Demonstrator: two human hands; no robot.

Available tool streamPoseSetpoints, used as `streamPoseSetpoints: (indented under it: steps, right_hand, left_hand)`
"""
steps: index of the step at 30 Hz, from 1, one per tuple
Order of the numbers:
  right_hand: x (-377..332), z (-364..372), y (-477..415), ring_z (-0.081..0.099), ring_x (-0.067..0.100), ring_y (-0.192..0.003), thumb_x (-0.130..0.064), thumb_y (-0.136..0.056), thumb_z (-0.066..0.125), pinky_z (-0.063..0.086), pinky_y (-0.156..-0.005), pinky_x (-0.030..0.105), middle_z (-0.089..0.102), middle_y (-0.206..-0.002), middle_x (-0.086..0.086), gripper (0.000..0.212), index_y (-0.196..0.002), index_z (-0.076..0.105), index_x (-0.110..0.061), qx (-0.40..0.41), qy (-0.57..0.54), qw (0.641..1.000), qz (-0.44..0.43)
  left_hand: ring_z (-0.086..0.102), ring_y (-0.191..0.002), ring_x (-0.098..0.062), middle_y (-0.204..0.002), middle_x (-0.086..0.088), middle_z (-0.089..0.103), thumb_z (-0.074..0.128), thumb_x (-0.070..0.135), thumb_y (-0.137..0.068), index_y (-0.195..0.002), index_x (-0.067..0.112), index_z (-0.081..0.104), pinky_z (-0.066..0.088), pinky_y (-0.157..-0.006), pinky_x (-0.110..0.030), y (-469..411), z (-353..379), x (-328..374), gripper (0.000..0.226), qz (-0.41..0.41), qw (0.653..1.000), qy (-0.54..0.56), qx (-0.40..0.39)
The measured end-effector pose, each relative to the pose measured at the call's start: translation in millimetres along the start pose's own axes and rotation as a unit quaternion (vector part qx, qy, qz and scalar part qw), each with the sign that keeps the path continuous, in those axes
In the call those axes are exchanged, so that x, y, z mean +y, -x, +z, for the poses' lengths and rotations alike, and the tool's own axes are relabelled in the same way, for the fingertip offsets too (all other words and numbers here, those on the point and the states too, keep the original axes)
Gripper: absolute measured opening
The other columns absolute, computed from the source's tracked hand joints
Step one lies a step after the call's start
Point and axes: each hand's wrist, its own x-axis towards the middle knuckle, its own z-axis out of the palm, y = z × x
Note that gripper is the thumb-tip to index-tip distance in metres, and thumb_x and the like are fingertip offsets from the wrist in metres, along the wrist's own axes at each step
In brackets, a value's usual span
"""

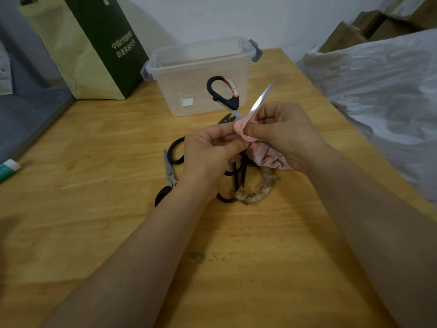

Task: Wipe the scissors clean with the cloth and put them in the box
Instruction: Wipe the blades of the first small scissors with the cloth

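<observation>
The scissors (233, 103), raised just in front of the box (201, 65), are mid-wipe, left hand (208, 152) pinching them near the pivot, right hand (286, 131) pinching the cloth (267, 157) round a blade, which probably next needs drawing tipward.

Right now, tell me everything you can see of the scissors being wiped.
The scissors are held open in front of the clear box. One black handle loop, with a red-and-white patch, points up; one shiny metal blade slants up-right. The pink cloth wraps the pivot area, pinched by the right hand; the left hand grips lower down, hiding the rest.
</observation>
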Motion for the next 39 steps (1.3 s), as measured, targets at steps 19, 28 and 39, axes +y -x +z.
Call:
streamPoseSetpoints:
  steps: [19, 28, 39]
  right_hand:
    - [-2, 0, -5, 0.064, 0.025, -0.068, -0.005, -0.081, 0.068, 0.054, -0.072, 0.038, 0.070, -0.071, 0.016, 0.005, -0.077, 0.070, -0.004, 0.010, -0.060, 0.998, 0.033]
    - [-3, 2, -7, 0.061, 0.026, -0.070, -0.005, -0.080, 0.069, 0.052, -0.073, 0.038, 0.066, -0.072, 0.018, 0.010, -0.082, 0.067, 0.005, 0.027, -0.058, 0.997, 0.037]
    - [-3, -1, -6, 0.069, 0.016, -0.068, -0.002, -0.072, 0.076, 0.058, -0.064, 0.029, 0.072, -0.070, 0.007, 0.013, -0.082, 0.068, -0.003, -0.022, 0.007, 1.000, 0.018]
  left_hand:
    - [0.070, -0.081, -0.023, -0.083, -0.008, 0.074, 0.072, -0.004, -0.077, -0.091, 0.011, 0.072, 0.059, -0.073, -0.032, -4, -2, -1, 0.021, -0.013, 0.999, 0.036, 0.009]
    - [0.071, -0.078, -0.020, -0.082, -0.007, 0.075, 0.072, -0.004, -0.076, -0.090, 0.013, 0.073, 0.058, -0.068, -0.026, -5, -4, -2, 0.022, -0.017, 0.999, 0.030, 0.009]
    - [0.069, -0.076, -0.024, -0.080, -0.009, 0.074, 0.070, -0.007, -0.077, -0.092, 0.007, 0.072, 0.057, -0.071, -0.034, -4, -2, 1, 0.021, -0.023, 0.999, 0.035, 0.000]
